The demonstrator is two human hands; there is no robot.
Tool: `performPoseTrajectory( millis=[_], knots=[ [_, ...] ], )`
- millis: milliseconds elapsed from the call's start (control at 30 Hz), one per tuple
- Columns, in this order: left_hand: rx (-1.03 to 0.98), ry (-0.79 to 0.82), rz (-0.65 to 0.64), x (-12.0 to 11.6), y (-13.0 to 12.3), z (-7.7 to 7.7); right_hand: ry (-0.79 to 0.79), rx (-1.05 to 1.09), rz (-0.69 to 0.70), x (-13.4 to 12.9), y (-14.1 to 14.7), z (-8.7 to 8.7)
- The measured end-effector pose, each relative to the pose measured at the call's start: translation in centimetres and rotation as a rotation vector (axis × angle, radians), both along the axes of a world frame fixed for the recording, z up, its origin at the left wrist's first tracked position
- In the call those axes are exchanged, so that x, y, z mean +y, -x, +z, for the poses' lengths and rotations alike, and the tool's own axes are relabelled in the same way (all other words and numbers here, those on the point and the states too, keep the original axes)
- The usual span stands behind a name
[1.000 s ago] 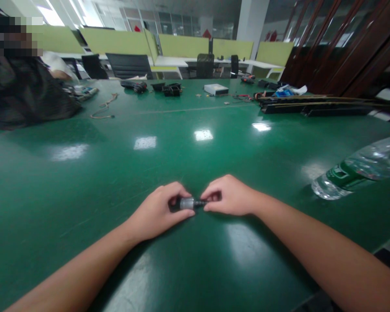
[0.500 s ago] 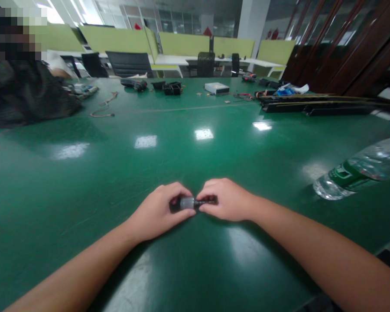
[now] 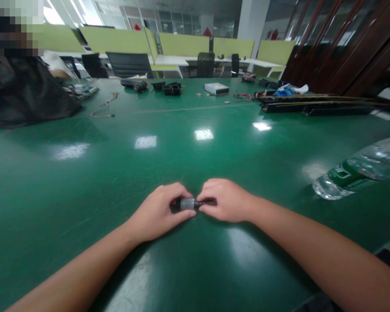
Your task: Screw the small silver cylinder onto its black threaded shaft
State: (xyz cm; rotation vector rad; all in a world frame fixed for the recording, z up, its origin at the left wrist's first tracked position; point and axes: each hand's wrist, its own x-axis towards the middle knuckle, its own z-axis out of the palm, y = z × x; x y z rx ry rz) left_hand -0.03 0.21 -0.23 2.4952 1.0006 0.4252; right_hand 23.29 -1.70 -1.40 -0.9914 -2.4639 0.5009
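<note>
We see that both hands are at work on one small cylindrical tool (image 3: 187,203), which is low over the green table (image 3: 195,164), near to us and about in the middle of the view. If it touches the table surface or is held just above it, we cannot tell. The left hand (image 3: 156,212) has its thumb and fingers closed around the grey body; the right hand (image 3: 229,201) has thumb and fingertips together on the thin dark part (image 3: 199,204), close to where it comes out from the body. How firmly each hand presses, we cannot tell

In our judgement, the step in hand is a fine handling of this thin part, with the body held by the left hand. The next move would call for a steady left grip, a light right pinch, and both parts in one line, without bending sideways

The long axis of the tool lies nearly flat and runs from left to right, across our front. The thin part points to the right, into the curl of the right hand, while the darker, thicker end points left, partly hidden by the left hand
</note>
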Motion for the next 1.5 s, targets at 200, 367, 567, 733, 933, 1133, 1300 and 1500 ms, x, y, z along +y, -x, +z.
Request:
performPoseTrajectory(
  millis=[200, 367, 567, 733, 933, 1133, 1300, 1500],
  knots=[
    [0.006, -0.003, 0.001, 0.0, 0.0, 0.1, -0.016, -0.014, 0.004, -0.1, -0.4, 0.2],
    [0.002, 0.003, 0.012, 0.0, 0.0, 0.0, -0.034, -0.060, 0.007, -0.1, -0.5, 0.6],
    [0.000, 0.003, 0.010, 0.0, 0.1, 0.0, -0.028, -0.073, 0.007, -0.1, -0.8, 0.7],
    [-0.001, 0.012, -0.019, 0.0, 0.0, 0.1, -0.019, -0.087, 0.017, -0.3, -0.9, 1.0],
    [-0.005, 0.016, -0.024, 0.0, 0.0, 0.2, 0.022, -0.128, -0.018, -0.5, -1.5, 1.8],
    [-0.006, 0.032, -0.009, 0.0, 0.0, 0.2, 0.183, -0.199, -0.081, -0.1, -3.7, 3.0],
    [-0.007, 0.034, -0.010, 0.1, -0.1, 0.2, 0.250, -0.223, -0.093, 0.1, -4.2, 3.5],
    [-0.007, 0.032, -0.010, 0.1, 0.0, 0.1, 0.250, -0.196, -0.059, -0.1, -3.9, 3.1]
  ],
)
